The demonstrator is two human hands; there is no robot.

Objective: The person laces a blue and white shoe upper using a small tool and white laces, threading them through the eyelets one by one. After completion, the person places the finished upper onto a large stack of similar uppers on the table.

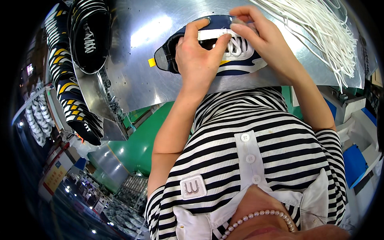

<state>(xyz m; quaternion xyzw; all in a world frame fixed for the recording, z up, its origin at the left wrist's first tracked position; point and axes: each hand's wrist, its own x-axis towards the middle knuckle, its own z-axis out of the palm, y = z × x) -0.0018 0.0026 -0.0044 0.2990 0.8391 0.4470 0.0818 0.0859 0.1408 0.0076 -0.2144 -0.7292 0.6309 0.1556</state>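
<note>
A navy and white shoe (256, 64) with yellow accents lies on its side on the metal table, its grey-lined opening toward the left. My left hand (198, 56) grips the upper, fingers over the far side and thumb at the white eyelet edge. White shoelace (235, 49) crosses part of the lacing opening. At the shoe's far edge, my right hand (262, 34) has its thumb and fingers curled close together by the eyelets. Whatever lies between those fingertips is too small and blurred to name.
A thick bundle of loose white laces (320, 36) spreads over the right of the metal table (136, 52). At the left, a dark shoe (90, 40) sits beside a long row of stacked shoes (66, 76). Blue and white bins (356, 160) stand low at the right.
</note>
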